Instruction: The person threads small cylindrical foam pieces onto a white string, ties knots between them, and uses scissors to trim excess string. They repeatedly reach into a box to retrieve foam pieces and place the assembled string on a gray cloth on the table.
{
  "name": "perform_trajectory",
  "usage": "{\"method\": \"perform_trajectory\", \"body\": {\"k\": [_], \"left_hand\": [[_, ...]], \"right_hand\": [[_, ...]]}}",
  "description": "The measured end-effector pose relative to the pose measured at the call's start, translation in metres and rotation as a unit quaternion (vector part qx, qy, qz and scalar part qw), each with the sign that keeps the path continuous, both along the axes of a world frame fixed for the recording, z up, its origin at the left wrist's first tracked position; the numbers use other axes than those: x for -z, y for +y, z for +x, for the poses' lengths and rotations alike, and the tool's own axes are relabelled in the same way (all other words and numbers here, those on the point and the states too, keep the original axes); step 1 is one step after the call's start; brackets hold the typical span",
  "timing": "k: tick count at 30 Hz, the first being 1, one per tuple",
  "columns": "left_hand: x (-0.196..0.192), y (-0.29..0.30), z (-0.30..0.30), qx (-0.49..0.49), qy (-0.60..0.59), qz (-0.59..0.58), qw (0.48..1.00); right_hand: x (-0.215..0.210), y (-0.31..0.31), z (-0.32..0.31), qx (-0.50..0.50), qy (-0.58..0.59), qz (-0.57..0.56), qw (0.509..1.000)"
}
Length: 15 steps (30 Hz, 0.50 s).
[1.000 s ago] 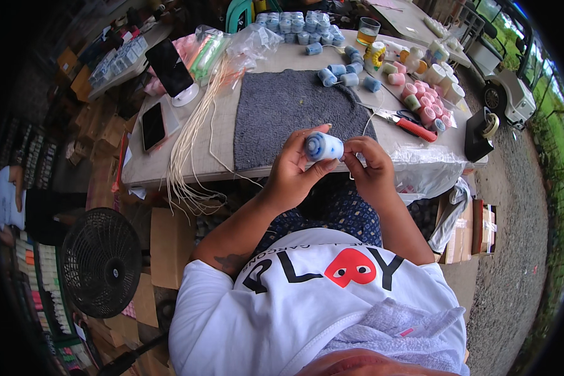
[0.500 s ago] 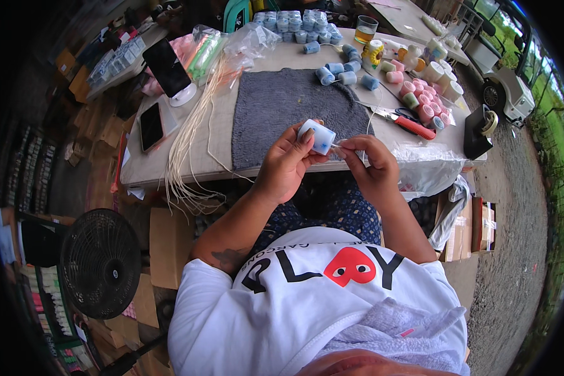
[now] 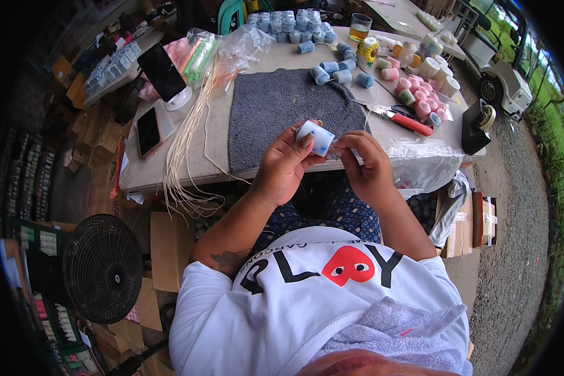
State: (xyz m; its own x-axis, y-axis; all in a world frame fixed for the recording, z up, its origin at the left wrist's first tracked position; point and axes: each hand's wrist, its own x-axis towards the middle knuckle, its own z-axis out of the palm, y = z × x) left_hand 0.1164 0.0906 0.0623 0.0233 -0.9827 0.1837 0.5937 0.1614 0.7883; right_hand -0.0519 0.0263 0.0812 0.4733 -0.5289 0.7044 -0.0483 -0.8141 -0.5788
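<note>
"Since a second ago, what has moved?"

"That small blue-and-white cylinder (image 3: 319, 139). Its round end faced up and toward the camera then; now it has swung over and shows its pale, blue-spotted side."

"Who's holding it?"

"Left hand (image 3: 285, 161), closed around it, thumb laid along the side. It's held up just over the near edge of the table (image 3: 282, 57), in front of the dark grey cloth (image 3: 282, 106)."

"And the right hand (image 3: 364, 158)?"

"Thumb and forefinger are drawn together right at the cylinder's right-hand end. Whether they pinch something there is too small to tell."

"What's lying about?"

"Long cream strings (image 3: 185, 156) to the left of the cloth, drooping over the edge. Beside them, a phone (image 3: 148, 131) lying flat, with a black screen (image 3: 161, 72) on a white stand behind it. Loose blue cylinders (image 3: 342, 76) sit around the cloth's far right corner."

"Farther right?"

"A red-handled tool (image 3: 412, 123), a heap of pink cylinders (image 3: 423, 100) behind it, and a black tape dispenser (image 3: 479, 125) near the table's right end. Farther back stands a glass (image 3: 359, 28) with amber liquid."
</note>
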Motion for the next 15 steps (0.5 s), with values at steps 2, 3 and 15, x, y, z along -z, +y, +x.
{"method": "perform_trajectory", "body": {"k": [2,3,15], "left_hand": [[0.001,0.0,0.0,-0.005,0.004,-0.004,1.0],[0.002,0.0,0.0,-0.007,0.006,-0.006,1.0],[-0.001,0.003,-0.016,-0.213,-0.353,-0.188,0.891]], "right_hand": [[0.001,0.0,0.0,0.003,-0.006,-0.003,1.0],[0.003,0.0,0.0,0.008,-0.013,-0.002,1.0],[0.002,0.013,-0.011,-0.007,0.036,0.124,0.992]]}}
